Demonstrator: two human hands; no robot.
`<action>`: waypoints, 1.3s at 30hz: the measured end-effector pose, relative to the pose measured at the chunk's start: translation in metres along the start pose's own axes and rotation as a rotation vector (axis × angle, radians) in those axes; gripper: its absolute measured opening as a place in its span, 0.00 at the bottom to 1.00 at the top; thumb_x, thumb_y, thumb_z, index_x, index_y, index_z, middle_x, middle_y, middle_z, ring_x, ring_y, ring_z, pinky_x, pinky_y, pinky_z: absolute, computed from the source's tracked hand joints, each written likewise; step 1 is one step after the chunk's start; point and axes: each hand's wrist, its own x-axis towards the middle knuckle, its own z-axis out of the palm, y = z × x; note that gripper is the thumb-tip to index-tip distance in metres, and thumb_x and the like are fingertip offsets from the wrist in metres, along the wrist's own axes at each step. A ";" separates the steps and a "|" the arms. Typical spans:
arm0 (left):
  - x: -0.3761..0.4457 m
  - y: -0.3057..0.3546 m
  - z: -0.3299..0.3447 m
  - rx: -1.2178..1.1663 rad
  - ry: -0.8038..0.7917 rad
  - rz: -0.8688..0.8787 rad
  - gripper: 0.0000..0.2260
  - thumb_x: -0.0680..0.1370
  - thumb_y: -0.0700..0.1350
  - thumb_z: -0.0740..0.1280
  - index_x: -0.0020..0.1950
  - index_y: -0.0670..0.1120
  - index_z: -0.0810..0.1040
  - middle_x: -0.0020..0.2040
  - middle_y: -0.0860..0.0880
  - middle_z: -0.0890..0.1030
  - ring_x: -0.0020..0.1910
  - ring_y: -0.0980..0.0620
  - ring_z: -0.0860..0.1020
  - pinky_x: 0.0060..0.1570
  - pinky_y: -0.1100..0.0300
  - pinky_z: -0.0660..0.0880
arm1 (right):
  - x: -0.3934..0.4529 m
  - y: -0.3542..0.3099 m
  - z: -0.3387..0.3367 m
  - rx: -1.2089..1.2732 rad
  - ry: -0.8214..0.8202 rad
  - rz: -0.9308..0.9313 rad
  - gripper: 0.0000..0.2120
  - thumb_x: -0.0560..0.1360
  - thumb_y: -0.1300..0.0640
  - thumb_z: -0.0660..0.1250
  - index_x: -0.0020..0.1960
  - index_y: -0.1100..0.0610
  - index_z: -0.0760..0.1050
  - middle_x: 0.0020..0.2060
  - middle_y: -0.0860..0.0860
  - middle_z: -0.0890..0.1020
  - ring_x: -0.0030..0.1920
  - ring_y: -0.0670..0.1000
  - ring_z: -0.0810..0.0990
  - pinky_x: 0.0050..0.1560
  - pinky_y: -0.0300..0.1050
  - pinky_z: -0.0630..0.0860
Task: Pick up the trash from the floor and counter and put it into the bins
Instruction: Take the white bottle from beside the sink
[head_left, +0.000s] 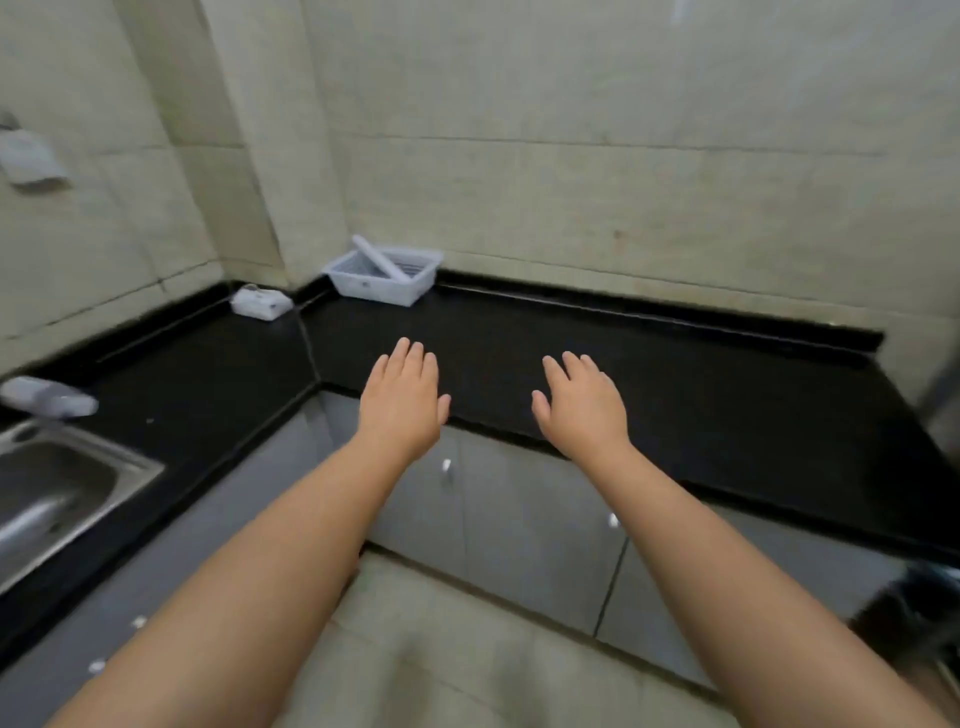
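Observation:
Both my arms reach forward over the front edge of a black L-shaped counter (675, 374). My left hand (402, 397) is flat, palm down, fingers slightly apart, holding nothing. My right hand (579, 402) is held the same way, about a hand's width to its right, also holding nothing. A small white crumpled item with a cord (261, 303) lies in the counter's back corner. A dark bin (914, 618) shows partly at the lower right on the floor.
A white plastic basket (384, 274) with a white tube in it stands against the back wall. A steel sink (62, 488) is at the left, with a blurred pale object (49, 397) behind it. Grey cabinet doors (535, 525) run below the counter; tiled floor lies underneath.

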 end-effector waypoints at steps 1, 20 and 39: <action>-0.001 -0.039 0.002 0.006 -0.004 -0.068 0.26 0.82 0.51 0.54 0.76 0.40 0.53 0.78 0.44 0.54 0.78 0.46 0.49 0.77 0.52 0.50 | 0.015 -0.036 0.010 0.007 -0.017 -0.060 0.24 0.79 0.52 0.55 0.73 0.59 0.57 0.73 0.58 0.63 0.74 0.58 0.58 0.73 0.53 0.59; 0.030 -0.495 0.070 -0.034 -0.087 -0.986 0.26 0.82 0.50 0.54 0.76 0.41 0.53 0.79 0.44 0.53 0.78 0.47 0.48 0.77 0.52 0.50 | 0.272 -0.494 0.197 0.120 -0.350 -0.748 0.19 0.79 0.51 0.56 0.66 0.60 0.67 0.63 0.57 0.75 0.64 0.57 0.72 0.59 0.51 0.74; 0.031 -0.697 0.171 -0.213 -0.298 -1.143 0.26 0.83 0.49 0.52 0.77 0.40 0.48 0.79 0.44 0.48 0.78 0.47 0.45 0.78 0.54 0.46 | 0.304 -0.733 0.391 0.346 -0.657 -0.441 0.25 0.72 0.58 0.69 0.62 0.67 0.62 0.64 0.65 0.66 0.60 0.66 0.72 0.58 0.57 0.72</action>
